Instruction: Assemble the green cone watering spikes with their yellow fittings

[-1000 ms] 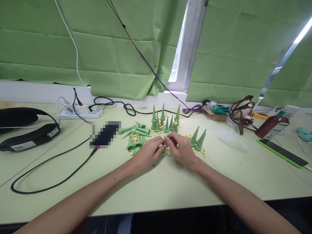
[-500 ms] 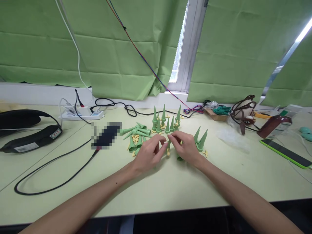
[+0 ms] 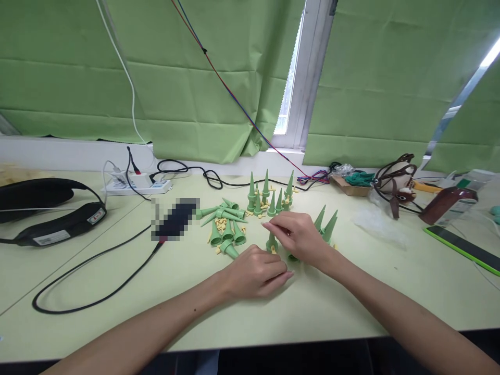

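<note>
My right hand (image 3: 299, 237) is closed, thumb and fingers pinched around the upper part of a green plastic watering spike (image 3: 272, 242). The spike stands on its wide base, with a small yellow valve at its front. My left hand (image 3: 260, 273) rests low on the table just in front of it, fingers curled and thumb pressed to them; anything inside is hidden. Under my right hand, part of another green piece (image 3: 292, 258) shows. Two upright spikes (image 3: 329, 227) stand just beyond my right wrist. A group of upright spikes with yellow valves (image 3: 272, 204) is behind my hands.
Left of my hands lies a pile of loose green spikes (image 3: 227, 232) with small yellow valves (image 3: 220, 225) among them. A dark pixelated device (image 3: 175, 221) with a cable is farther left. A plastic bag (image 3: 378, 229), a brown bottle (image 3: 449, 205) and a phone (image 3: 464, 247) lie right.
My left hand has dropped away from the spike, toward me and to the right, its fingers curling. My right hand stays at the spike's top. The view has shifted slightly.
</note>
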The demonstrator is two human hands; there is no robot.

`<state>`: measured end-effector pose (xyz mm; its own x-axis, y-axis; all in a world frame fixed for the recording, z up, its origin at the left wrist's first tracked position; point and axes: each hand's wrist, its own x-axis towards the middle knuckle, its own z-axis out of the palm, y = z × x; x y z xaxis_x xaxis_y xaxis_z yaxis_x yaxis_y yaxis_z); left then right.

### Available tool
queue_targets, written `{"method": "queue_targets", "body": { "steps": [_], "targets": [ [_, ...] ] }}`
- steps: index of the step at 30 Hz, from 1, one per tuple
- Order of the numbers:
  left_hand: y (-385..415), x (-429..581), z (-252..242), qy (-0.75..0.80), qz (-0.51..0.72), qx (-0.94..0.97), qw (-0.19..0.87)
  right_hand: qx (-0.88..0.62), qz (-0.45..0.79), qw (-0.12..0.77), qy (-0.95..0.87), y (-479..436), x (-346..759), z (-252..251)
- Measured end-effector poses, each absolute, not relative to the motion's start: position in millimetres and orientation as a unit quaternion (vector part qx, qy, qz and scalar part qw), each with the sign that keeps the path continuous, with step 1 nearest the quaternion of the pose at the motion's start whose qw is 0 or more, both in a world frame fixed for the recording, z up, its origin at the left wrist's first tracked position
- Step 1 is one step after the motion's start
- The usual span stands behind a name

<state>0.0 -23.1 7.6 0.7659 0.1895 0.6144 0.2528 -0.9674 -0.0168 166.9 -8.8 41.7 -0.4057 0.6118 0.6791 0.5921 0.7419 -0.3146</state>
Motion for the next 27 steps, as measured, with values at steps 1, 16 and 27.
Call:
{"method": "queue_targets", "body": {
  "steps": [1, 16, 27],
  "targets": [
    [-23.0, -0.1, 7.4, -0.119, -0.319, -0.939, 0.050, -0.357, 0.007, 0.406, -0.841, -8.8, 166.5, 42.7],
    [-22.5, 0.2, 5.4, -0.145, -0.264, -0.953, 0.011, -0.518, -0.054, 0.415, -0.746, 27.7, 226.8, 100.0],
    [-22.5, 0.1, 3.7, -0.152, -0.249, -0.956, 0.005, -0.637, 0.036, 0.289, -0.713, 88.2, 241.0, 79.1]
  ]
}}
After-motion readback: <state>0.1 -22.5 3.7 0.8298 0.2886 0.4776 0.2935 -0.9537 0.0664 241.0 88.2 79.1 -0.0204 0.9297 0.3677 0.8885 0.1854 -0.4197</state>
